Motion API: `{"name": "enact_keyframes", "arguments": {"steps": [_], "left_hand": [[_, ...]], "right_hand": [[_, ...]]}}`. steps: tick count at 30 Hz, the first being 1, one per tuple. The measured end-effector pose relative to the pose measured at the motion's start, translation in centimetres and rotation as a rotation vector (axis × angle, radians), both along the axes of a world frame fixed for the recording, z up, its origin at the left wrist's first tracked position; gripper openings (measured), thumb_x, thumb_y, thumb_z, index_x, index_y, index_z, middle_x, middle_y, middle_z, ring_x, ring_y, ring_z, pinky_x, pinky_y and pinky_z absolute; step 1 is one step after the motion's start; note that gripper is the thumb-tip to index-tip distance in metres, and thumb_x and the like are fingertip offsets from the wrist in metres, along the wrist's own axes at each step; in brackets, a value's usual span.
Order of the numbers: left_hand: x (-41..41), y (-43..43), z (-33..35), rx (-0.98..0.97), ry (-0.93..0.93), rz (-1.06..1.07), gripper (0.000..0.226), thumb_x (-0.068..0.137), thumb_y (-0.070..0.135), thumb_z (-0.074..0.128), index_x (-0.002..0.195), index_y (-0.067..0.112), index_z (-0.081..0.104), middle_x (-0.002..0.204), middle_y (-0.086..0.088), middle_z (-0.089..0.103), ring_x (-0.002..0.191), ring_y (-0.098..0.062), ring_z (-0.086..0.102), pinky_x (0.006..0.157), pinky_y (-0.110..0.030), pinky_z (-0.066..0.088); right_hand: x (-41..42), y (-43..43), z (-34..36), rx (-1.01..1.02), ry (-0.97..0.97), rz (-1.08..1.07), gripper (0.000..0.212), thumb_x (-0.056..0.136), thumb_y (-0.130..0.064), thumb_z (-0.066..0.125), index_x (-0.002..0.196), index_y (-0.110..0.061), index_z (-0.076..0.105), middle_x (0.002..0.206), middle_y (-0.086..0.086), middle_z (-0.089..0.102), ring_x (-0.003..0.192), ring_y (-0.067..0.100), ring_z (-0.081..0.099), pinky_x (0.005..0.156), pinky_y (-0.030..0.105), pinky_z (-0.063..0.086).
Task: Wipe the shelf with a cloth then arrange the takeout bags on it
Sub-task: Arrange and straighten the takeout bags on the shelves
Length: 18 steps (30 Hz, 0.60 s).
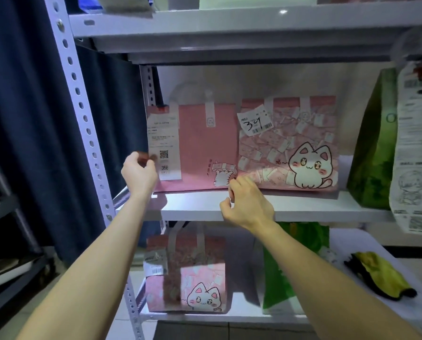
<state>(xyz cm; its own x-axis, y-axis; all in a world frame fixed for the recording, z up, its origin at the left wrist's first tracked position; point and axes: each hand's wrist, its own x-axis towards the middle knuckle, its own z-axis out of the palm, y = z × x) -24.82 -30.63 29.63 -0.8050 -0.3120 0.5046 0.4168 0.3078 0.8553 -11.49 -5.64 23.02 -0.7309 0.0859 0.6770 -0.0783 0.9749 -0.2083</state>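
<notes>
Two pink takeout bags stand side by side on the white middle shelf (303, 204): a plain pink bag (205, 148) with a receipt on its left, and a cat-print bag (290, 143) with a tag marked 34. My left hand (138, 173) is at the plain bag's left edge with its fingers curled; blur hides whether it grips the edge. In front of the seam between the two bags, low down, my right hand (246, 202) has loosely curled fingers that hold nothing. A yellow and black cloth (381, 273) lies on a white surface at the lower right.
A green bag (374, 148) with a long hanging receipt (416, 143) stands at the right end of the same shelf. On the shelf below are another pink cat bag (192, 278) and a green bag (278, 290). A perforated metal upright (82, 106) and a dark curtain (21, 119) are on the left.
</notes>
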Motion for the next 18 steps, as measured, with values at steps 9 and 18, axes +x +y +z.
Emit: {"name": "enact_keyframes", "arguments": {"steps": [9, 18], "left_hand": [[10.2, -3.3, -0.1, 0.012, 0.246, 0.090, 0.008, 0.109, 0.016, 0.053, 0.102, 0.012, 0.052, 0.111, 0.010, 0.068, 0.091, -0.015, 0.065, 0.080, -0.031, 0.050], [15.0, -4.0, 0.4, 0.009, 0.298, -0.048, 0.015, 0.107, 0.020, 0.057, 0.099, 0.007, 0.053, 0.088, 0.028, 0.063, 0.077, 0.007, 0.056, 0.070, -0.006, 0.041]], "right_hand": [[0.9, 0.1, 1.6, -0.237, 0.019, 0.148, 0.058, 0.091, -0.081, 0.053, 0.081, -0.025, 0.042, 0.084, -0.007, 0.050, 0.077, 0.015, 0.049, 0.064, 0.036, 0.047], [8.5, 0.1, 6.1, -0.785, -0.116, 0.443, 0.129, 0.056, -0.086, 0.084, 0.156, -0.023, 0.034, 0.152, -0.011, 0.055, 0.136, 0.011, 0.056, 0.123, 0.045, 0.039]]}}
